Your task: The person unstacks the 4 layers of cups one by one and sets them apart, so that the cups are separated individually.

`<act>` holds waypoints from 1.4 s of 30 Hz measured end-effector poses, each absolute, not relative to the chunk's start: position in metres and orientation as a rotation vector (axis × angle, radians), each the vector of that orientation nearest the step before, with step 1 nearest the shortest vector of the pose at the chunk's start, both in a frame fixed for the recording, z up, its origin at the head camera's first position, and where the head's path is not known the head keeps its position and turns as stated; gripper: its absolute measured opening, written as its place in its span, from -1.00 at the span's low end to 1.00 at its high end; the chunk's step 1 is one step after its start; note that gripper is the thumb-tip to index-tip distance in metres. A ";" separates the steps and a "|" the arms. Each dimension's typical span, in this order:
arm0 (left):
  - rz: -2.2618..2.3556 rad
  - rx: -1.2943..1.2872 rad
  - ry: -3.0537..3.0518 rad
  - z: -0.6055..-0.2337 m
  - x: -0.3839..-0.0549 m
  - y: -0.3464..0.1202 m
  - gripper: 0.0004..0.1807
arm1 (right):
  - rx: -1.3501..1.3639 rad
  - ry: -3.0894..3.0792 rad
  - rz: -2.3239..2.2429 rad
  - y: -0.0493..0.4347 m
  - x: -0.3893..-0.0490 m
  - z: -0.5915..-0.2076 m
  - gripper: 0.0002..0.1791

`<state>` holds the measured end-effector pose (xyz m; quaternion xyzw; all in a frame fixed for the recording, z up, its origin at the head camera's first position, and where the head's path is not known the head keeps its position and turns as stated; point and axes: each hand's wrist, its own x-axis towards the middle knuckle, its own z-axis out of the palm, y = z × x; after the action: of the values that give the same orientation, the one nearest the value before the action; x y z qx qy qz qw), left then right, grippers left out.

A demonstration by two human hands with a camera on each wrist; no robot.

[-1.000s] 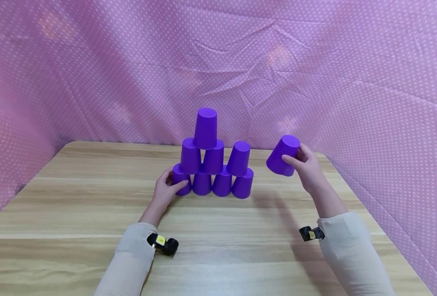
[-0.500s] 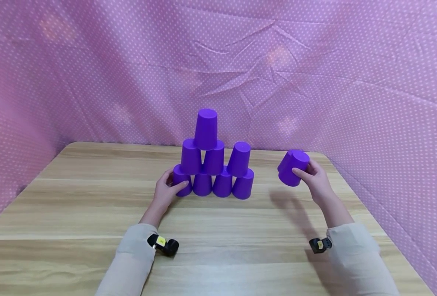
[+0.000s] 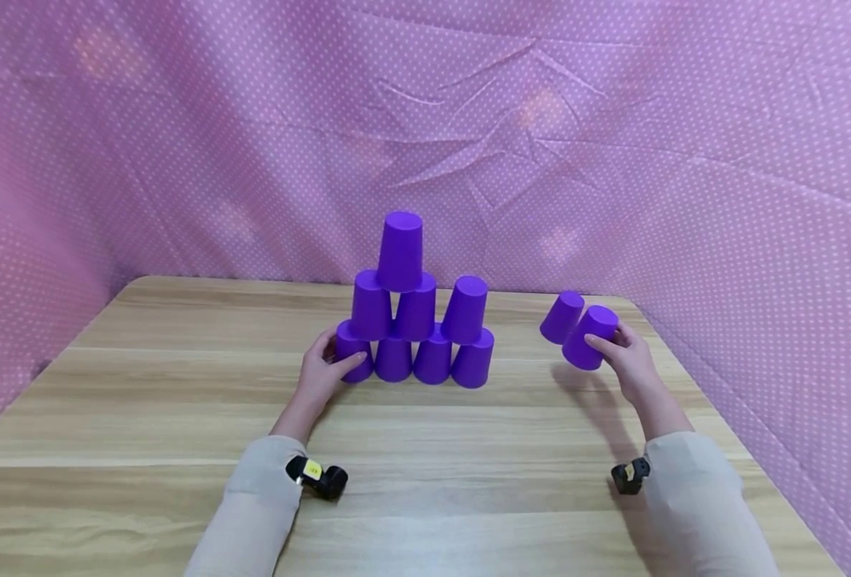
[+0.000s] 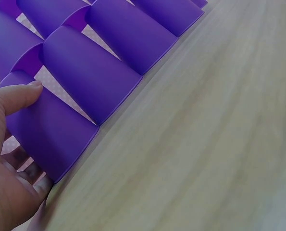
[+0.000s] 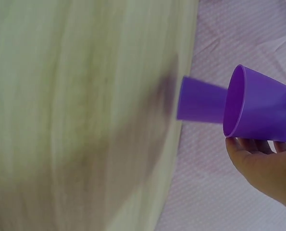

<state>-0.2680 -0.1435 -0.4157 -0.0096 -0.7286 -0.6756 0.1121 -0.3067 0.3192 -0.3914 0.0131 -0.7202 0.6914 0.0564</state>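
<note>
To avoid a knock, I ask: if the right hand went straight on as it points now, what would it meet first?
The right hand, led by its held cup, would probably meet the lone cup beyond; the depth between them is unclear.

Black wrist cameras with yellow labels protrude from pale grey sleeves.

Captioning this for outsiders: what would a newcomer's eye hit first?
First, the stack of eight upside-down purple cups in the middle of the table, its top cup set over the left pair of the middle row. Then the right hand at the right, holding a raised cup, with a lone cup farther back. At the stack's bottom left, the left hand grips the end cup.
</note>
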 end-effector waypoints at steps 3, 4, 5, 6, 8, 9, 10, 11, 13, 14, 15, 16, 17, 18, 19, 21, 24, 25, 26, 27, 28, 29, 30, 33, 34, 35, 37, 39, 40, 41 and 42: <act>-1.980 -0.036 -2.143 -0.416 -0.270 -0.145 -0.34 | -0.025 -2.148 2.099 0.336 -0.322 -0.410 -0.28; -1.981 -0.040 -2.145 -0.416 -0.270 -0.145 -0.34 | -0.044 -2.151 2.086 0.338 -0.323 -0.411 -0.27; -1.980 -0.043 -2.146 -0.417 -0.271 -0.145 -0.34 | -0.066 -2.171 2.070 0.334 -0.318 -0.404 -0.25; -1.982 -0.045 -2.141 -0.418 -0.272 -0.146 -0.34 | -0.095 -2.183 2.055 0.330 -0.313 -0.397 -0.24; -1.985 -0.050 -2.135 -0.418 -0.273 -0.146 -0.34 | -0.143 -2.207 2.015 0.322 -0.305 -0.386 -0.19; -1.986 -0.054 -2.133 -0.419 -0.274 -0.146 -0.35 | -0.150 -2.165 2.041 0.325 -0.307 -0.389 -0.21; -1.985 -0.057 -2.134 -0.419 -0.274 -0.147 -0.35 | -0.188 -2.183 2.017 0.325 -0.306 -0.388 -0.19; -1.983 -0.059 -2.132 -0.419 -0.275 -0.147 -0.35 | -0.197 -2.170 2.030 0.327 -0.307 -0.389 -0.19; -1.983 -0.062 -2.130 -0.418 -0.275 -0.147 -0.35 | -0.257 -2.148 2.045 0.333 -0.312 -0.395 -0.21; -1.985 -0.065 -2.126 -0.418 -0.275 -0.147 -0.35 | -0.298 -2.125 2.056 0.337 -0.316 -0.398 -0.23; -1.986 -0.066 -2.126 -0.418 -0.275 -0.147 -0.35 | -0.323 -2.122 2.055 0.340 -0.318 -0.400 -0.22; -1.987 -0.067 -2.126 -0.417 -0.275 -0.147 -0.35 | -0.360 -2.159 2.022 0.339 -0.318 -0.398 -0.19; -1.990 -0.068 -2.126 -0.417 -0.275 -0.147 -0.35 | -0.368 -2.172 2.014 0.340 -0.319 -0.399 -0.18; -1.996 -0.069 -2.125 -0.416 -0.275 -0.147 -0.35 | -0.399 -2.179 1.994 0.342 -0.322 -0.400 -0.17; -1.998 -0.069 -2.127 -0.416 -0.275 -0.147 -0.35 | -0.422 -2.164 1.993 0.343 -0.323 -0.401 -0.16; -2.002 -0.065 -2.132 -0.416 -0.274 -0.148 -0.34 | -0.436 -2.166 1.988 0.347 -0.327 -0.404 -0.14; -2.011 -0.059 -2.133 -0.416 -0.274 -0.148 -0.34 | -0.473 -2.119 1.998 0.355 -0.335 -0.411 -0.14; -2.010 -0.057 -2.134 -0.416 -0.273 -0.148 -0.34 | -0.479 -2.102 2.006 0.357 -0.337 -0.412 -0.14; -2.012 -0.056 -2.133 -0.416 -0.273 -0.147 -0.34 | -0.470 -2.128 1.984 0.358 -0.337 -0.411 -0.14; -2.014 -0.055 -2.132 -0.417 -0.273 -0.147 -0.35 | -0.486 -2.138 1.960 0.358 -0.337 -0.410 -0.14; -2.012 -0.056 -2.133 -0.416 -0.273 -0.147 -0.35 | -0.496 -2.142 1.958 0.357 -0.337 -0.408 -0.14; -2.011 -0.056 -2.135 -0.416 -0.273 -0.147 -0.35 | -0.507 -2.147 1.955 0.356 -0.335 -0.405 -0.13; -2.010 -0.056 -2.138 -0.416 -0.273 -0.147 -0.35 | -0.522 -2.168 1.939 0.353 -0.333 -0.400 -0.12; -2.006 -0.052 -2.139 -0.417 -0.273 -0.148 -0.35 | -0.563 -2.207 1.912 0.342 -0.326 -0.385 -0.08; -2.008 -0.053 -2.139 -0.417 -0.273 -0.148 -0.35 | -0.568 -2.219 1.913 0.339 -0.323 -0.379 -0.08; -2.008 -0.050 -2.139 -0.417 -0.273 -0.148 -0.35 | -0.571 -2.230 1.906 0.336 -0.321 -0.375 -0.08; -2.004 -0.050 -2.138 -0.418 -0.274 -0.147 -0.35 | -0.572 -2.240 1.900 0.333 -0.319 -0.369 -0.12; -2.001 -0.050 -2.141 -0.418 -0.274 -0.147 -0.35 | -0.571 -2.231 1.916 0.332 -0.319 -0.367 -0.16; -1.998 -0.050 -2.144 -0.418 -0.274 -0.147 -0.35 | -0.579 -2.226 1.916 0.332 -0.320 -0.367 -0.17; -1.996 -0.049 -2.146 -0.418 -0.274 -0.147 -0.36 | -0.583 -2.221 1.918 0.332 -0.322 -0.368 -0.18; -1.995 -0.048 -2.146 -0.418 -0.274 -0.147 -0.36 | -0.589 -2.212 1.924 0.332 -0.322 -0.368 -0.18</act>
<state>-0.2736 -0.1468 -0.4179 -0.0163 -0.7283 -0.6769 0.1053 -0.3222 0.3320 -0.3679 -0.1963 -0.7375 0.6417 0.0756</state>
